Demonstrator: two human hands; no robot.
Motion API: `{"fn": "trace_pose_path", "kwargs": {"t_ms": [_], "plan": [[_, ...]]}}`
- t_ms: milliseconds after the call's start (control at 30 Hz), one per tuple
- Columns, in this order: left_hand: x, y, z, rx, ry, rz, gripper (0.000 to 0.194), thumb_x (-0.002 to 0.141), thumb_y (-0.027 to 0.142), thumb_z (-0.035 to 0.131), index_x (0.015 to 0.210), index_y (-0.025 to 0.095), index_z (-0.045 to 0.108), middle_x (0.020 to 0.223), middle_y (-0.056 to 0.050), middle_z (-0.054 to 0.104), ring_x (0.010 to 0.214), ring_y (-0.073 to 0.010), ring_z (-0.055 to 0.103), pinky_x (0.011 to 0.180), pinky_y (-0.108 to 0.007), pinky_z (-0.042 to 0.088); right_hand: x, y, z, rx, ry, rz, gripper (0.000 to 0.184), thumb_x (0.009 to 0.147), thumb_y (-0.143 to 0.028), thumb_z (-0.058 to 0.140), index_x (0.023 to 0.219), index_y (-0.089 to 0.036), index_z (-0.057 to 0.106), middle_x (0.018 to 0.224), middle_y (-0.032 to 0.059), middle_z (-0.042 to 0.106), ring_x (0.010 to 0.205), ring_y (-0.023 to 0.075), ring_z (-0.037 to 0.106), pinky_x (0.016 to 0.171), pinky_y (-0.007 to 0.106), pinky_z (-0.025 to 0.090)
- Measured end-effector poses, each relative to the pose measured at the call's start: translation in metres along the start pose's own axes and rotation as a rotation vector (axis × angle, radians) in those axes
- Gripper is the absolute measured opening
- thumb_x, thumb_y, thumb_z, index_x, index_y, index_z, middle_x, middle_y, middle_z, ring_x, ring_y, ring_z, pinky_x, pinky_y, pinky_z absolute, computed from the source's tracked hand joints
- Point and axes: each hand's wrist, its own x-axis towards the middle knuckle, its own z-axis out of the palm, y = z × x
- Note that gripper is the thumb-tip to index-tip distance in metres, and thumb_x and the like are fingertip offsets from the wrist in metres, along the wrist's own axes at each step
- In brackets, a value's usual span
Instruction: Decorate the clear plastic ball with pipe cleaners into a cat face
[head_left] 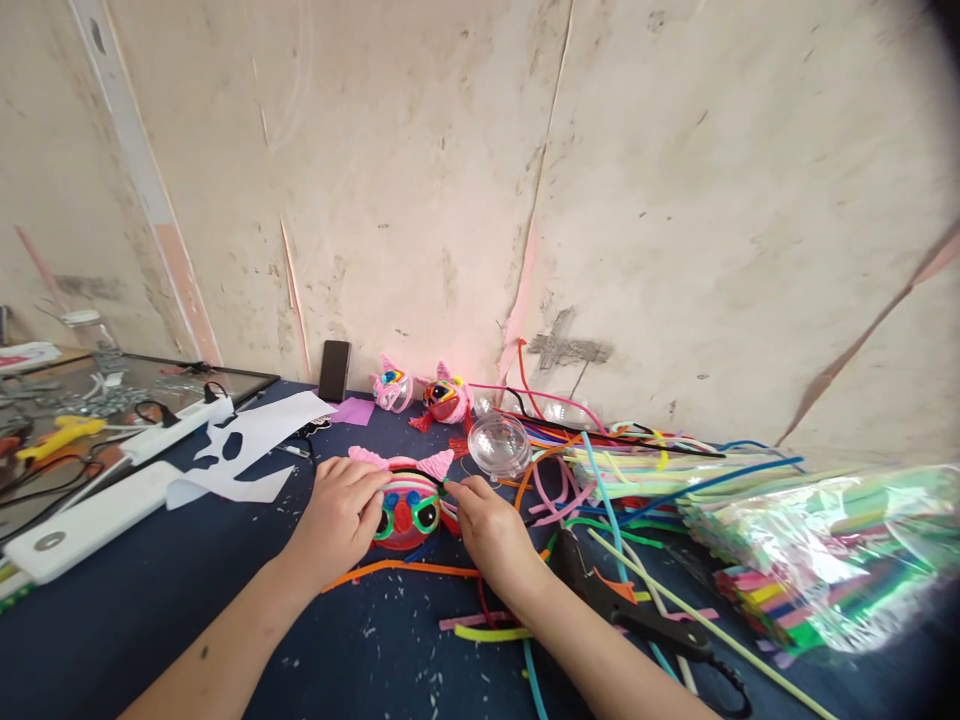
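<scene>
Fuzzy figure [403,517] gripped from 2 sides

On the blue tabletop [322,650], the figure is held at its upper edges by the curled left hand [340,515] and right hand [496,535]; it is judged light, soft-skinned and crushable, best held by its flanks; some fingertips and the underside are hidden

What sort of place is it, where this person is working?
Probably an improvised craft workshop: bundles of pipe cleaners, a black glue gun and finished-looking pink ornaments lie on a table against a worn, peeling wall.
</scene>
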Motion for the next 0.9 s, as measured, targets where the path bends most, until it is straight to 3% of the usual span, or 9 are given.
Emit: {"fn": "trace_pose_path", "kwargs": {"t_ms": [333,467,633,833,900], "plan": [[0.001,0.003,-0.002,0.021,-0.002,0.006,0.026,0.089,0.012,0.041,0.1,0.019,0.063,0.097,-0.005,0.068,0.089,-0.0196,0.056,0.083,-0.038,0.037,-0.001,-0.009,0.002,-0.089,-0.103,0.005,0.033,0.084,-0.002,0.044,0.107,-0.016,0.064,0.088,0.0064,0.063,0.07,0.0144,0.064,0.06,0.019,0.049],[0.002,0.008,-0.002,0.102,-0.021,0.017,0.029,0.091,0.016,0.041,0.115,0.019,0.059,0.1,-0.007,0.066,0.093,-0.0208,0.056,0.085,-0.039,0.035,-0.001,-0.009,0.003,-0.072,-0.112,0.011,0.032,0.087,-0.003,0.043,0.109,-0.015,0.062,0.089,0.0072,0.063,0.072,0.0152,0.064,0.061,0.02,0.048],[0.003,0.012,-0.004,0.189,-0.024,0.009,0.031,0.091,0.027,0.043,0.117,0.024,0.06,0.095,-0.006,0.065,0.091,-0.0236,0.055,0.084,-0.041,0.036,0.0,-0.016,-0.005,-0.069,-0.154,0.058,0.027,0.086,-0.003,0.043,0.095,-0.019,0.063,0.084,0.0036,0.06,0.068,0.0128,0.059,0.06,0.019,0.045],[-0.002,-0.013,0.023,0.3,0.03,0.106,0.036,0.085,0.041,0.046,0.114,0.029,0.064,0.095,-0.008,0.067,0.089,-0.0295,0.057,0.078,-0.044,0.037,0.002,-0.017,-0.01,-0.223,-0.208,0.003,0.019,0.083,-0.009,0.048,0.094,-0.021,0.058,0.084,0.0011,0.058,0.071,0.0144,0.056,0.057,0.021,0.042],[-0.005,-0.019,0.033,0.343,0.032,0.069,0.035,0.086,0.04,0.045,0.112,0.03,0.065,0.095,-0.008,0.066,0.092,-0.0299,0.056,0.081,-0.044,0.037,0.003,-0.016,-0.011,-0.258,-0.216,-0.001,0.019,0.084,-0.011,0.048,0.096,-0.021,0.058,0.084,0.0011,0.058,0.071,0.0147,0.056,0.056,0.021,0.042]]}}
